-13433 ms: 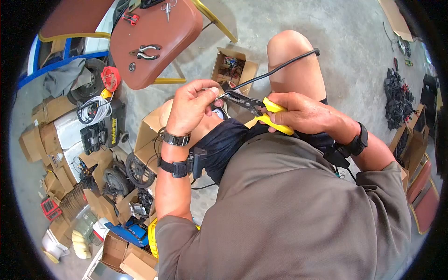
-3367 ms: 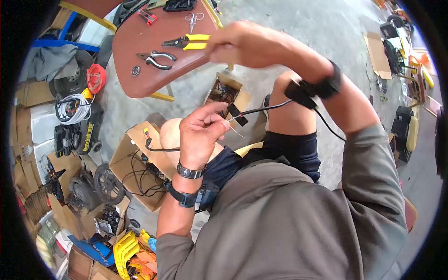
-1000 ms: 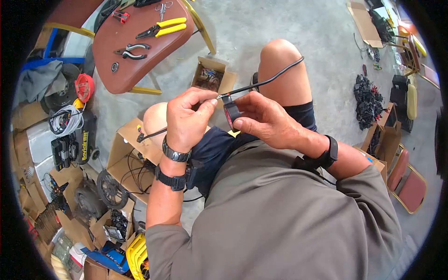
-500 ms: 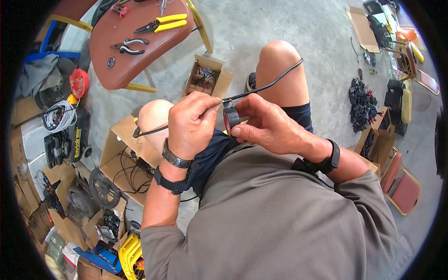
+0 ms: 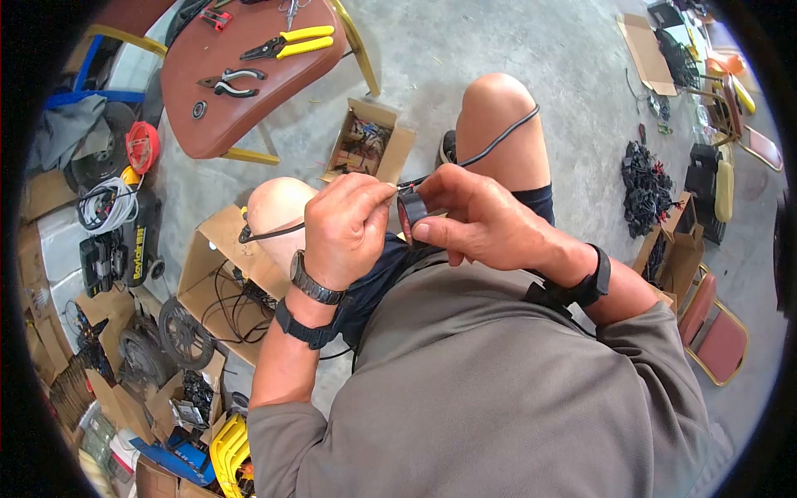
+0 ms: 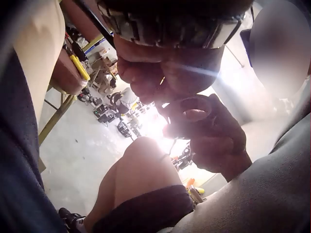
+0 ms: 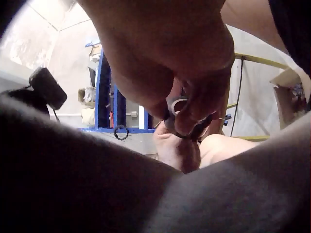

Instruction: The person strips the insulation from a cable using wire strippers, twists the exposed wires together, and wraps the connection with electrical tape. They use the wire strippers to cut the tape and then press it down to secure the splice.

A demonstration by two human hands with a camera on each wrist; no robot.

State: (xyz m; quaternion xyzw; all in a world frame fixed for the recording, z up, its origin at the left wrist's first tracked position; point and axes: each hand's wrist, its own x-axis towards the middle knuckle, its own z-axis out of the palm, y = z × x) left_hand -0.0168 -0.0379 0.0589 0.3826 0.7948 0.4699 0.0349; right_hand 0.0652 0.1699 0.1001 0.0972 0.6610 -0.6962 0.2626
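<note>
The left hand (image 5: 344, 228) pinches the black cable (image 5: 278, 232) near its joint, at the fingertips. Close beside it, the right hand (image 5: 490, 220) holds a roll of black tape (image 5: 410, 214) between thumb and fingers, its red inner side facing left. Beyond the joint the cable runs up across the knee. The left wrist view shows the tape roll (image 6: 195, 114) in the right hand (image 6: 221, 141), below the dark left hand (image 6: 165, 73). In the right wrist view the roll (image 7: 180, 105) sits in the fingers. The joint itself is mostly hidden by fingertips.
On the brown chair seat (image 5: 187, 70) lie yellow-handled pliers (image 5: 305, 41), grey-handled pliers (image 5: 237, 82), scissors (image 5: 290, 12) and a metal ring (image 5: 199, 109). A small carton (image 5: 399, 153) stands on the floor ahead; a larger box (image 5: 195, 266) with cables is at the left.
Earlier, the yellow-handled tool was in the right hand; it now lies on the chair. The right hand has since taken the tape roll. Over the last half second the hands have shifted only slightly.
</note>
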